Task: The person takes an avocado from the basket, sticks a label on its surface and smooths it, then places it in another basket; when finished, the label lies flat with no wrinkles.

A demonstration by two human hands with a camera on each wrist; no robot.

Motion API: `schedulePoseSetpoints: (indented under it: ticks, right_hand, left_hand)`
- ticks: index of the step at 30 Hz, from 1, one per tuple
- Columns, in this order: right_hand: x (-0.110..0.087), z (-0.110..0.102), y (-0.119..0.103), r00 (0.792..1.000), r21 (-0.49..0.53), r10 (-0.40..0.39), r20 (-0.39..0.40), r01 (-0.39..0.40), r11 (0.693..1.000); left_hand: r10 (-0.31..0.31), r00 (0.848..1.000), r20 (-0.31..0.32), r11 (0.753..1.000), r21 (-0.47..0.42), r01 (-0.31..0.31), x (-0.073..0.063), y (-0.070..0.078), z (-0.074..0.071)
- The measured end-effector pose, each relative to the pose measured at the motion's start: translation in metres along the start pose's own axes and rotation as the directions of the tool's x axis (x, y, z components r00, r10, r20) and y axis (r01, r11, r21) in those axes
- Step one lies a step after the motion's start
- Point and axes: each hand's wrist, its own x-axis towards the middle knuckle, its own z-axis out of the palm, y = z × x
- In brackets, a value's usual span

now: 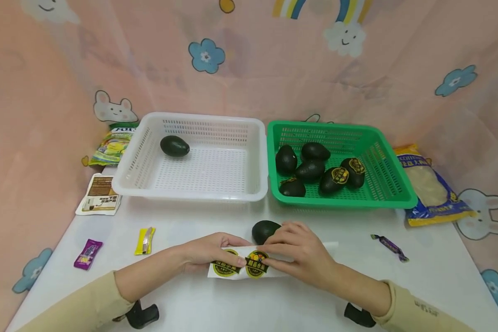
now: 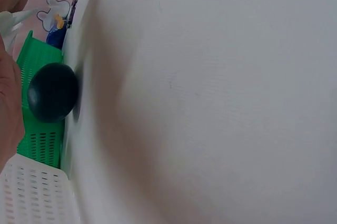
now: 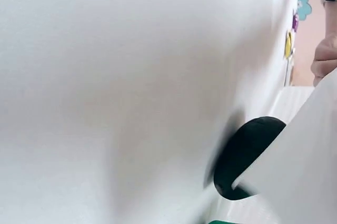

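My left hand (image 1: 211, 251) holds a white strip of round black-and-gold stickers (image 1: 256, 271) by its left part, thumb on top. Over the strip's right part, my right hand (image 1: 300, 253) pinches at the edge of one sticker with thumb and forefinger. Just beyond the strip a dark avocado (image 1: 263, 230) lies on the table, partly covered by the right fingers in the head view. The left wrist view shows this avocado (image 2: 51, 93) whole, near the left hand. In the right wrist view, the white backing (image 3: 308, 166) hides part of it.
A white basket (image 1: 191, 197) with one avocado (image 1: 174, 146) stands at the back. Beside it, a green basket (image 1: 344, 203) holds several avocados, some bearing stickers. Snack bags (image 1: 118, 145) flank the baskets. Small wrapped candies (image 1: 88, 254) lie at both sides.
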Motion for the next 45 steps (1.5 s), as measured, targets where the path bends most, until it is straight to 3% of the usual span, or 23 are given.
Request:
schedulePoseSetpoints:
  ticks: [2, 4, 7, 9, 11, 13, 15, 16, 17, 19, 21, 22, 24, 25, 27, 30, 32, 34, 36, 39, 42, 45]
  right_hand:
    - [0.000, 0.002, 0.000, 0.998, 0.020, -0.041, -0.040, 0.041, 0.999]
    - [-0.001, 0.003, -0.001, 0.999, 0.078, -0.025, -0.044, 0.028, 0.997]
    - [-0.002, 0.002, -0.004, 0.993, 0.198, 0.119, 0.012, -0.119, 0.973]
    - [-0.003, 0.000, -0.005, 0.965, 0.254, 0.252, 0.070, -0.261, 0.931]
    - [-0.002, -0.004, -0.004, 0.926, 0.280, 0.360, 0.116, -0.378, 0.882]
    - [0.000, -0.008, -0.002, 0.887, 0.283, 0.436, 0.153, -0.462, 0.840]
    - [0.002, -0.011, 0.000, 0.859, 0.278, 0.478, 0.180, -0.511, 0.813]
    - [0.003, -0.012, 0.001, 0.851, 0.269, 0.489, 0.192, -0.525, 0.807]
    - [0.004, -0.013, 0.002, 0.843, 0.261, 0.499, 0.203, -0.538, 0.802]
    - [0.006, -0.014, 0.004, 0.834, 0.242, 0.506, 0.222, -0.550, 0.799]
    - [0.007, -0.014, 0.006, 0.830, 0.228, 0.507, 0.233, -0.553, 0.801]
    - [0.007, -0.014, 0.006, 0.828, 0.224, 0.509, 0.236, -0.556, 0.800]
    - [0.007, -0.015, 0.006, 0.813, 0.218, 0.534, 0.233, -0.579, 0.786]
    - [0.007, -0.015, 0.007, 0.800, 0.223, 0.554, 0.231, -0.598, 0.770]
    - [0.004, -0.015, 0.007, 0.756, 0.232, 0.614, 0.224, -0.654, 0.720]
    - [-0.003, -0.015, 0.009, 0.654, 0.279, 0.717, 0.243, -0.755, 0.594]
    - [-0.009, -0.014, 0.011, 0.596, 0.308, 0.758, 0.265, -0.797, 0.519]
    - [-0.014, -0.012, 0.014, 0.561, 0.313, 0.779, 0.281, -0.821, 0.478]
    - [-0.018, -0.009, 0.019, 0.548, 0.279, 0.789, 0.279, -0.832, 0.479]
    - [-0.021, -0.004, 0.026, 0.550, 0.179, 0.793, 0.261, -0.835, 0.521]
    - [-0.024, 0.000, 0.033, 0.555, 0.085, 0.796, 0.242, -0.830, 0.552]
    - [-0.026, 0.003, 0.037, 0.583, 0.034, 0.790, 0.188, -0.808, 0.588]
  left_hand:
    - [-0.014, 1.000, -0.001, 1.000, -0.013, 0.014, 0.000, -0.001, 0.000]
    - [-0.023, 1.000, -0.002, 1.000, 0.000, 0.023, 0.000, -0.003, -0.001]
    - [0.001, 0.999, -0.033, 0.993, 0.120, 0.003, -0.002, -0.008, -0.004]
    - [0.031, 0.997, -0.076, 0.963, 0.268, -0.009, -0.005, -0.011, -0.006]
    - [0.081, 0.990, -0.113, 0.882, 0.472, -0.018, -0.008, -0.015, -0.008]
    - [0.160, 0.980, -0.114, 0.752, 0.658, -0.046, -0.010, -0.019, -0.009]
    - [0.272, 0.957, -0.101, 0.602, 0.794, -0.087, -0.012, -0.022, -0.007]
    - [0.342, 0.935, -0.093, 0.545, 0.830, -0.117, -0.011, -0.022, -0.005]
    - [0.410, 0.908, -0.085, 0.514, 0.844, -0.153, -0.010, -0.020, -0.002]
    - [0.541, 0.837, -0.089, 0.465, 0.861, -0.208, -0.006, -0.013, 0.005]
    - [0.643, 0.760, -0.096, 0.456, 0.845, -0.279, -0.001, -0.004, 0.011]
    - [0.673, 0.733, -0.101, 0.458, 0.835, -0.305, 0.002, 0.000, 0.013]
    - [0.700, 0.702, -0.133, 0.473, 0.823, -0.315, 0.006, 0.007, 0.017]
    - [0.695, 0.700, -0.163, 0.501, 0.808, -0.310, 0.008, 0.009, 0.019]
    - [0.660, 0.710, -0.246, 0.591, 0.753, -0.289, 0.010, 0.010, 0.021]
    - [0.571, 0.730, -0.376, 0.734, 0.632, -0.248, 0.013, 0.009, 0.024]
    - [0.513, 0.742, -0.432, 0.791, 0.573, -0.214, 0.017, 0.006, 0.025]
    - [0.475, 0.746, -0.466, 0.814, 0.555, -0.172, 0.021, 0.003, 0.025]
    - [0.456, 0.741, -0.493, 0.810, 0.575, -0.116, 0.026, -0.001, 0.022]
    - [0.473, 0.720, -0.508, 0.769, 0.637, -0.055, 0.035, -0.007, 0.016]
    - [0.512, 0.711, -0.482, 0.710, 0.703, -0.035, 0.043, -0.011, 0.011]
    - [0.579, 0.695, -0.427, 0.615, 0.788, -0.028, 0.047, -0.011, 0.008]
